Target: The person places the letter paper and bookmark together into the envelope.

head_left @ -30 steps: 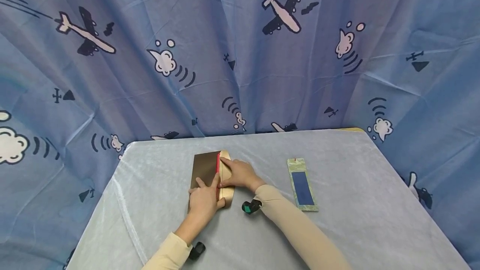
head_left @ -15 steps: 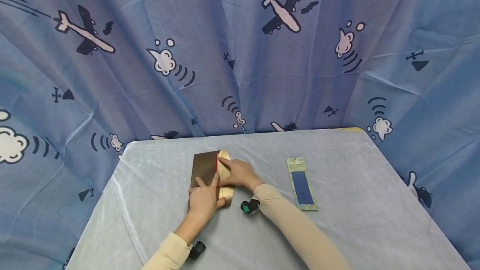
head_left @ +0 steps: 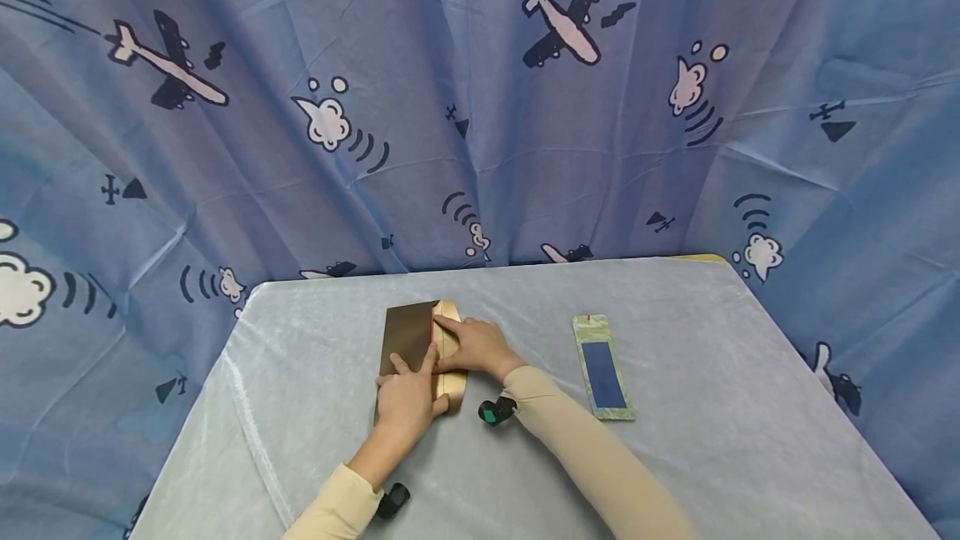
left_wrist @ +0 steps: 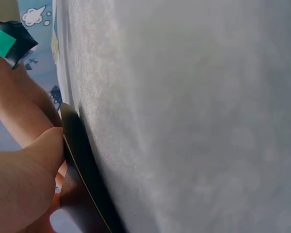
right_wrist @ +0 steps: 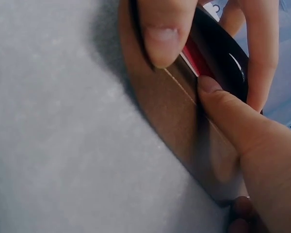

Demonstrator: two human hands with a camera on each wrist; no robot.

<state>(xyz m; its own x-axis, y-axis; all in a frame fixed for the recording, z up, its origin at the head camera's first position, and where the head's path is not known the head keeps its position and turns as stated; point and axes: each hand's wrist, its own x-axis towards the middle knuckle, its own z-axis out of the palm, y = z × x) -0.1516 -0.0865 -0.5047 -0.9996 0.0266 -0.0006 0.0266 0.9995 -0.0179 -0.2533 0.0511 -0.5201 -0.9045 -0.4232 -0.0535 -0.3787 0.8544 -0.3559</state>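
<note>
A flat, glossy brown-gold case (head_left: 407, 327) lies left of the table's middle, with a paler gold flap (head_left: 447, 309) along its right side. Between them shows a thin red strip (head_left: 432, 331). My left hand (head_left: 405, 398) presses the brown panel with spread, mostly straight fingers, its thumb at the flap's near end. My right hand (head_left: 480, 346) grips the flap from the right, its forefinger reaching up the seam. In the right wrist view, the right thumb (right_wrist: 220, 97) presses beside the red strip, and fingertips sit at the flap's outer edge. The case's underside is hidden.
Right of the hands lies a green-patterned narrow packet (head_left: 592, 327) with a dark blue panel. Pale cloth covers the table (head_left: 712, 407). A blue curtain (head_left: 420, 148) printed with airplanes hangs behind the back edge.
The flap has shifted slightly left toward the brown panel, with the right hand on it, and the visible red strip has become thinner. The left hand stays nearly still.
</note>
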